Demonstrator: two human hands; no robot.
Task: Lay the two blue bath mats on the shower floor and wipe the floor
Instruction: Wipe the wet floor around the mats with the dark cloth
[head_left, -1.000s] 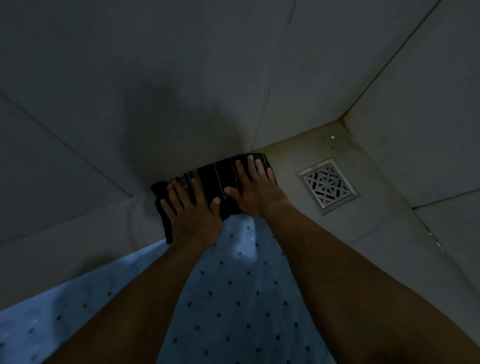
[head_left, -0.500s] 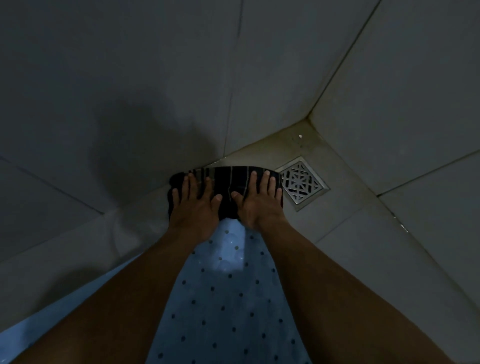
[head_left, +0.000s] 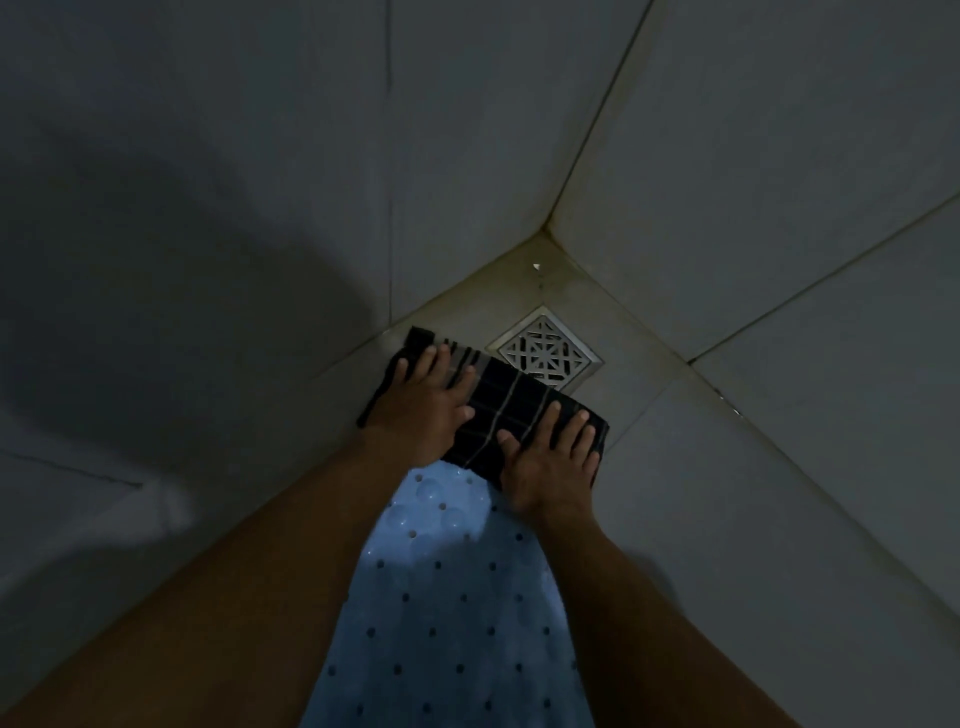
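Dim, murky frame; broad shadow left, wide-angle bending at edges.

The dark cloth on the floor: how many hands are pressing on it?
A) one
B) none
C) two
C: the left hand and the right hand both lie flat, fingers spread, on the dark cloth next to the drain.
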